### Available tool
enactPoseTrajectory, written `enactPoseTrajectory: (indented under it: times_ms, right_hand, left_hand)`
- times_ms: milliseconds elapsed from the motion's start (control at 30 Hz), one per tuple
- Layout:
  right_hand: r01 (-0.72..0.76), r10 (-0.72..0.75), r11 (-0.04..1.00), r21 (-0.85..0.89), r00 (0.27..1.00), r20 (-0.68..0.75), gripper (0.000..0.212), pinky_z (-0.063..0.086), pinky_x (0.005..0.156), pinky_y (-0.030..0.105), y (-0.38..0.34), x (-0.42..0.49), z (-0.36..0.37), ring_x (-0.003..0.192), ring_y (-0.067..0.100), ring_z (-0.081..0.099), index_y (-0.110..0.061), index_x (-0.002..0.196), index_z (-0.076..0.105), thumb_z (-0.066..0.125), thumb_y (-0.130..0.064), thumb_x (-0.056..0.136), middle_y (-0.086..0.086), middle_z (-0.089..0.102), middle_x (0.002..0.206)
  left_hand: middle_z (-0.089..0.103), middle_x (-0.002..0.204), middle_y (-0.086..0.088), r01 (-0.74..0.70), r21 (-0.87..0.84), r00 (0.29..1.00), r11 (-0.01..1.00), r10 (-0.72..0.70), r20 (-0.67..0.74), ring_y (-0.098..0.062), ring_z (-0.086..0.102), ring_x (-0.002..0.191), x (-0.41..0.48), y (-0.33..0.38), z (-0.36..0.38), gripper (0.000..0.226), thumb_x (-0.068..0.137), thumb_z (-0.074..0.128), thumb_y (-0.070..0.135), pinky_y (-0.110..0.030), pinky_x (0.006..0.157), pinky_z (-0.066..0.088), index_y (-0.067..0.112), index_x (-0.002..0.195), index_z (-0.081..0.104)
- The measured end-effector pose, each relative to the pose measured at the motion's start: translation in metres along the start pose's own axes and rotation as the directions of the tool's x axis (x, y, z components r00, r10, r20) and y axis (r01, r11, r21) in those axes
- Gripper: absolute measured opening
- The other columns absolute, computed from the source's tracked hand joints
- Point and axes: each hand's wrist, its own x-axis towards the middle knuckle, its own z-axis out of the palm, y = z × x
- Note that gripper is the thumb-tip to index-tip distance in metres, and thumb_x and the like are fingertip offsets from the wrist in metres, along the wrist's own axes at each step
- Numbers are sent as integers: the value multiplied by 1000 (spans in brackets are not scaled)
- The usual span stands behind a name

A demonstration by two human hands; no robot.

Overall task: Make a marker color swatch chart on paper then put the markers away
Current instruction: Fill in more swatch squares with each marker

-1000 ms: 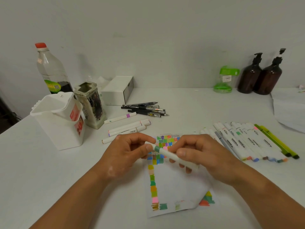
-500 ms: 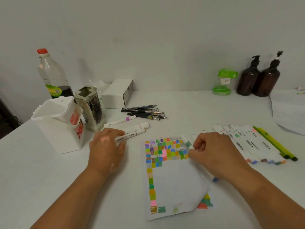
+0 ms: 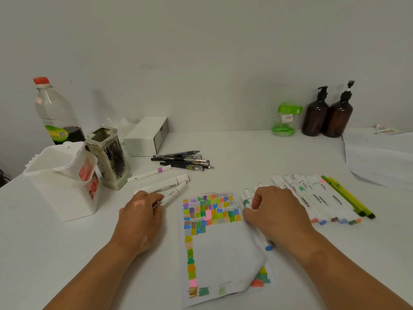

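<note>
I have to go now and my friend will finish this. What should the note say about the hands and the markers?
Left hand grips a white marker left of the paper.
Right hand grips the green-banded marker at the paper's right edge.
Done: swatches fill the top and left side.
Left: finish the chart, then put the marker row and loose ones away, probably in the white caddy.

Bare bench (image 3: 245,151) lies open between the black pens (image 3: 182,159) and the row of markers (image 3: 312,195). At far left the white caddy (image 3: 60,182) and patterned holder (image 3: 111,157) (close together) bar passage; a paper stack (image 3: 377,159) fills the far right.
</note>
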Motion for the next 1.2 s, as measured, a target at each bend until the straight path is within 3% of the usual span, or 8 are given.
enactPoseTrajectory:
  times_ms: [133, 333, 433, 600, 733, 967, 1033, 1200]
  right_hand:
    - [18, -18, 999, -48, 1000, -1, 26, 33, 49, 26, 2, 1, 3, 66, 4, 53, -27, 72, 56, 65, -51, 78, -10, 60, 73]
    - [35, -34, 996, -82, 999, 15, 27, 42, 51, 24, 0, 1, 5, 64, 7, 57, -24, 73, 57, 64, -50, 80, -8, 62, 70]
    - [54, -55, 998, -27, 998, -23, 28, 40, 49, 25, -2, -1, 1, 60, 6, 56, -25, 69, 56, 65, -47, 82, -8, 61, 66]
    - [266, -289, 880, 394, 957, -1, 22, 44, 55, 19, -23, -20, -4, 62, 4, 58, -34, 70, 65, 72, -54, 78, -18, 67, 69]
    - [344, -456, 782, 519, 884, 101, 34, 52, 63, 21, -42, -36, -1, 68, 6, 61, -41, 84, 59, 68, -69, 68, -27, 69, 86]
    - [296, -406, 713, 636, 913, 30, 24, 43, 57, 13, -32, -28, 0, 57, 0, 55, -41, 89, 64, 85, -33, 80, -16, 70, 72]
    - [243, -361, 684, 688, 932, 30, 22, 42, 55, 14, -26, -24, -3, 57, 1, 54, -39, 87, 67, 86, -31, 79, -13, 70, 69]
    - [125, -317, 536, 835, 947, 62, 14, 46, 52, 26, -24, -21, -8, 51, 6, 54, -34, 82, 71, 82, -31, 73, -4, 74, 72]
  left_hand:
    - [60, 104, 11, 6, -277, 999, 961, 3, 35, -6, 54, 92, -1, 5, -2, 21, 101, 53, 23, -11, 72, 36, 33, 117, 62]
    - [71, 91, 21, 154, -656, 985, 739, -68, 156, -8, 59, 85, -3, 13, -9, 18, 100, 55, 20, -22, 69, 43, 34, 101, 65]
    - [75, 99, 6, 205, -780, 973, 591, -37, 227, -16, 70, 92, -6, 16, -11, 19, 95, 61, 11, -35, 82, 55, 26, 105, 66]
    - [75, 98, -9, 205, -867, 953, 455, 110, 283, -29, 72, 93, -13, 27, -8, 25, 86, 70, 3, -41, 81, 61, 15, 109, 69]
    - [75, 100, -13, 224, -897, 936, 381, 172, 307, -32, 73, 91, -18, 32, -3, 36, 69, 86, 19, -35, 77, 60, 13, 101, 70]
    - [71, 95, -17, 240, -956, 953, 167, 147, 265, -30, 71, 89, -9, 25, -10, 26, 69, 87, 10, -29, 71, 58, 12, 90, 72]
    - [72, 95, -13, 184, -955, 972, 234, 99, 212, -27, 72, 90, -8, 20, -16, 29, 63, 84, 21, -28, 72, 58, 16, 90, 75]
    - [73, 93, 20, -113, -629, 964, 769, 238, 118, -4, 69, 80, -15, 17, -16, 22, 78, 66, 47, -13, 66, 51, 44, 98, 74]
